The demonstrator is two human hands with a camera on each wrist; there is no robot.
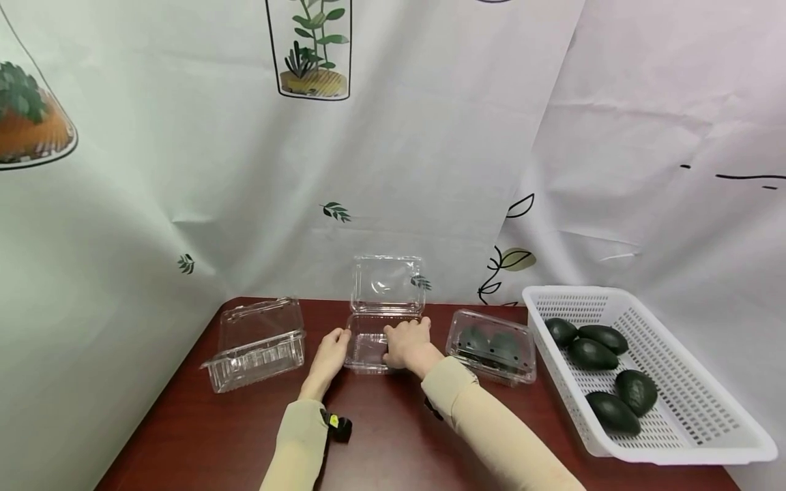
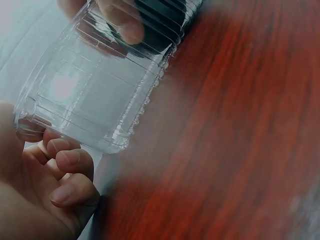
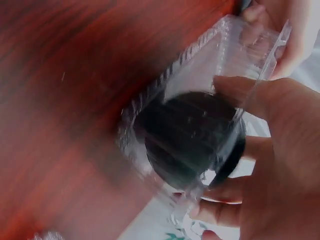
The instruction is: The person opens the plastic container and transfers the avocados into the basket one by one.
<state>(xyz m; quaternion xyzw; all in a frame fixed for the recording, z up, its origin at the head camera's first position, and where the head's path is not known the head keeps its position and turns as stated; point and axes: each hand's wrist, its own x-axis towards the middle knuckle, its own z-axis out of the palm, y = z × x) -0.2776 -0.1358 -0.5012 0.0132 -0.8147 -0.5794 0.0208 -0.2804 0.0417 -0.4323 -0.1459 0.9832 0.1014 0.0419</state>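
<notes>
A clear plastic clamshell container (image 1: 368, 349) stands in the middle of the table with its lid (image 1: 388, 283) raised at the back. My left hand (image 1: 332, 351) pinches the left edge of its base; in the left wrist view the other fingers (image 2: 75, 160) curl beside the wall. Reaching into the right side of the base, my right hand (image 1: 408, 342) holds a dark green avocado (image 3: 192, 140). The right wrist view shows thumb and fingers around that avocado, low inside the container and seen partly through its wall. From the head view my hand hides it.
To the right, a closed clamshell (image 1: 491, 346) contains dark avocados. Beyond it stands a white perforated basket (image 1: 694, 402) with several avocados (image 1: 592, 354). An empty clamshell (image 1: 258, 354) with its lid partly up stands at left. A printed cloth (image 1: 430, 170) hangs behind the table.
</notes>
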